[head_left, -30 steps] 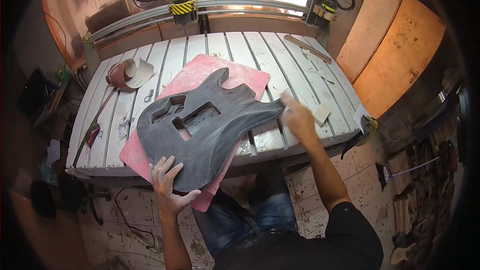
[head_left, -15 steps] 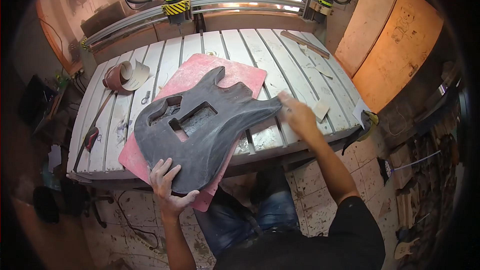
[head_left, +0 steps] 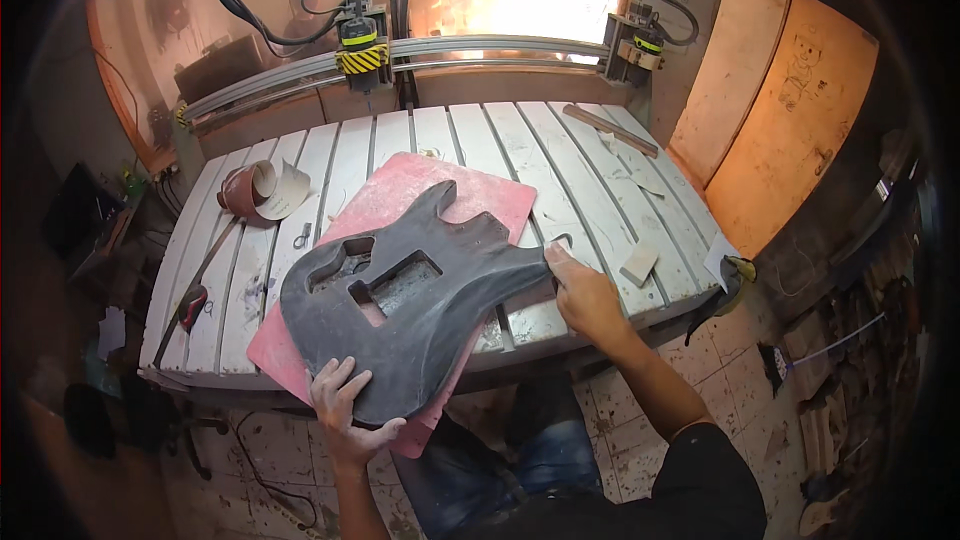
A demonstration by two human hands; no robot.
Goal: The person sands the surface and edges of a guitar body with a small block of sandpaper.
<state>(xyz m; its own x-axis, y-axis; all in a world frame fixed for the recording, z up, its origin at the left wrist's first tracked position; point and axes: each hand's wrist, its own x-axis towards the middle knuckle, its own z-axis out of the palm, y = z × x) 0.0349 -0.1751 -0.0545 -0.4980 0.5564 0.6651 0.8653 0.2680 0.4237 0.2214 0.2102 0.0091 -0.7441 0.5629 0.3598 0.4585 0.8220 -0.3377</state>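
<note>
A dark grey electric guitar body [head_left: 400,330] with routed cavities lies on a pink board [head_left: 380,202], its edges reaching past the board. My left hand [head_left: 348,410] grips its rounded near end, fingers spread over the top face and thumb along the edge. At the tip of the long horn on the right, my right hand [head_left: 588,300] is closed. A thin curled edge, seemingly a piece of sandpaper [head_left: 563,239], shows beyond its fingertips; the rest is hidden. Pale dust covers the fingers.
Under the board is a white slatted machine table [head_left: 490,140]. It bears a sandpaper roll [head_left: 285,192], a pale block [head_left: 640,262], a wooden strip [head_left: 612,130] and a long tool with a red-and-black part [head_left: 192,308]. Behind stands a gantry with a spindle [head_left: 360,50].
The whole scene sits lower in the picture. My right hand, blurred before, is now sharper and wraps closer around the horn tip. My left hand keeps its hold on the guitar body.
</note>
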